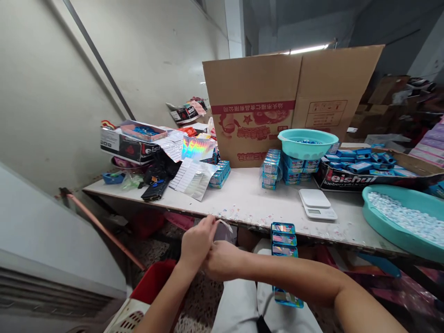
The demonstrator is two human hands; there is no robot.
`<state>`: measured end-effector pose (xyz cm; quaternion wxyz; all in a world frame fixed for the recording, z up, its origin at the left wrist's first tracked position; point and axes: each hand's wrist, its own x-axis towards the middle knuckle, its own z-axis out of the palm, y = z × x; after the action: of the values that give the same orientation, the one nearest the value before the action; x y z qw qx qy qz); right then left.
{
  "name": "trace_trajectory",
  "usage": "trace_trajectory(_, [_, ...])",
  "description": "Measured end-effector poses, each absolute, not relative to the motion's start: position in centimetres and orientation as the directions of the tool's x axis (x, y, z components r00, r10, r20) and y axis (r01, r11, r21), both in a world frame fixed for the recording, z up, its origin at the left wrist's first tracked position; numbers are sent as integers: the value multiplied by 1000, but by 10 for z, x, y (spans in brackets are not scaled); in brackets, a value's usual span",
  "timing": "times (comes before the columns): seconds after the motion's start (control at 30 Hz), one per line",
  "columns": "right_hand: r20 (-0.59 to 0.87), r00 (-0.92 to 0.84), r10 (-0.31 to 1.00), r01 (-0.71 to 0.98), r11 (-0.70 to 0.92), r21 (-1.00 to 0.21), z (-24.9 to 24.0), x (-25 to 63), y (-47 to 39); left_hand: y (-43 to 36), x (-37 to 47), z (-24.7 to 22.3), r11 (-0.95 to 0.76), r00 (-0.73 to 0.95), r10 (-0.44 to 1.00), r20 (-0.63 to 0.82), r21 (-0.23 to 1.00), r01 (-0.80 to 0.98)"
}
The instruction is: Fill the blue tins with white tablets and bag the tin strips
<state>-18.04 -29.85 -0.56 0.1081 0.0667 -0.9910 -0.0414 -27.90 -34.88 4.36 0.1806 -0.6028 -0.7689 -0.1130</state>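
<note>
Over my lap and near the table's front edge, my left hand (196, 243) and my right hand (224, 261) are pressed together. My left fingers pinch at the edge of a pale curled sheet (225, 231), which shows beyond my knuckles. Closed into a fist against the left, my right hand hides whatever its fingers hold. On my right thigh, partly behind my right forearm, lies a row of small blue boxes (284, 239) with shiny tops.
The white table (243, 189) carries a kitchen scale (317, 203), a turquoise basin of white pieces (409, 217), a turquoise bowl (308, 143) on stacked blue boxes, and silvery sticker sheets (194, 178). A large carton (253, 83) stands behind. Below left is a red basket (152, 280).
</note>
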Motion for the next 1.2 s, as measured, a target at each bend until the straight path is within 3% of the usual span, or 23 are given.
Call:
trace_trajectory(0.13, [387, -910, -147, -68, 975, 211, 26, -143, -281, -349, -289, 57, 203, -199, 929, 313, 20, 979])
trace_trajectory(0.23, [555, -821, 130, 229, 967, 112, 44, -119, -252, -350, -284, 61, 88, -104, 952, 287, 70, 994])
trace_trajectory(0.3, [587, -750, 304, 385, 923, 14, 48, -112, -236, -347, -278, 62, 34, -50, 953, 299, 56, 998])
trace_trajectory(0.37, [497, -790, 359, 411, 912, -5, 48, -109, -227, -342, -272, 63, -23, 16, 947, 321, 18, 1000])
trace_trajectory(0.5, [95, -915, 391, 395, 918, 24, 47, -105, -218, -332, -263, 67, -271, 277, 919, 282, -62, 961])
trace_trajectory(0.6, [17, -861, 509, 509, 859, 58, 56, -95, -208, -327, -259, 69, -386, 392, 899, 197, -69, 920])
trace_trajectory(0.77, [83, -755, 650, 655, 743, 139, 80, -69, -183, -307, -258, 61, -84, 93, 969, 227, -50, 995])
trace_trajectory(0.93, [115, -688, 717, 721, 655, 228, 89, -41, -155, -257, -248, 70, 130, -159, 952, 261, 126, 984])
trace_trajectory(1.1, [282, -586, 759, 807, 517, 286, 84, -14, -128, -194, -220, 85, 199, -274, 911, 308, 254, 947])
trace_trajectory(1.2, [339, -543, 769, 839, 480, 256, 56, 2, -118, -173, -205, 58, 163, -285, 902, 325, 355, 920])
